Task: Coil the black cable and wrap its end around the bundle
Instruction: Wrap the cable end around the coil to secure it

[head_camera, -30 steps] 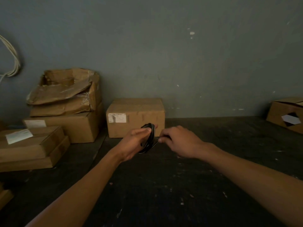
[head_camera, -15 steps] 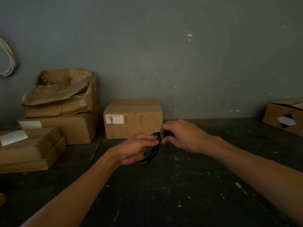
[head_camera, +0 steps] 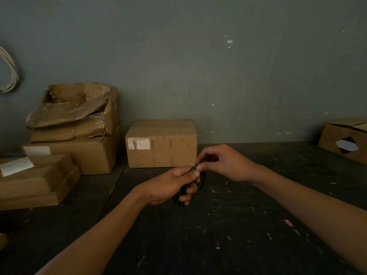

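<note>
The black cable (head_camera: 201,181) is a small coiled bundle held above the dark table (head_camera: 228,225), near the middle of the view. My left hand (head_camera: 170,187) grips the bundle from the left, fingers curled around it. My right hand (head_camera: 224,163) pinches the cable's end at the top of the bundle with thumb and forefinger. The fingers of both hands hide most of the coil.
A closed cardboard box (head_camera: 161,143) stands just behind the hands against the grey wall. Stacked and torn boxes (head_camera: 73,124) fill the left side. Another box (head_camera: 345,141) sits at the far right. White cords (head_camera: 10,76) hang on the wall at the left.
My left hand has turned over the bundle, tilting and lowering it slightly. My right hand has shifted right and up a little, still pinching the cable end at the top.
</note>
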The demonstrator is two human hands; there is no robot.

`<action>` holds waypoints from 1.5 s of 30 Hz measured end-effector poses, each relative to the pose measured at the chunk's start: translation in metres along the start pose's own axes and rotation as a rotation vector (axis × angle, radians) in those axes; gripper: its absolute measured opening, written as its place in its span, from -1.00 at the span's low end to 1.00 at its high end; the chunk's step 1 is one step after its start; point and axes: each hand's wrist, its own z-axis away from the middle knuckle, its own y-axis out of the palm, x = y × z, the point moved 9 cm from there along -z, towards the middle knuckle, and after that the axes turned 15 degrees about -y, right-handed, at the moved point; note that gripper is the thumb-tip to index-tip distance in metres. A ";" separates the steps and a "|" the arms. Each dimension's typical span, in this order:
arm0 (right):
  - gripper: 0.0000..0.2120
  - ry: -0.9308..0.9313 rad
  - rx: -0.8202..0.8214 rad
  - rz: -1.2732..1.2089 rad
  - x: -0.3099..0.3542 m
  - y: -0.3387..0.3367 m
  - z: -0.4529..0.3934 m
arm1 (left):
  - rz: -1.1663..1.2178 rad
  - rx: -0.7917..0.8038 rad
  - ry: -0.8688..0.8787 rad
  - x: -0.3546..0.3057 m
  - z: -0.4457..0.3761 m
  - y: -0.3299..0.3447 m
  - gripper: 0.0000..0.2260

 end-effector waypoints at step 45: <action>-0.83 0.465 0.056 -0.088 -0.110 0.148 0.189 | 0.572 -0.172 -0.483 0.208 -0.069 0.082 -0.81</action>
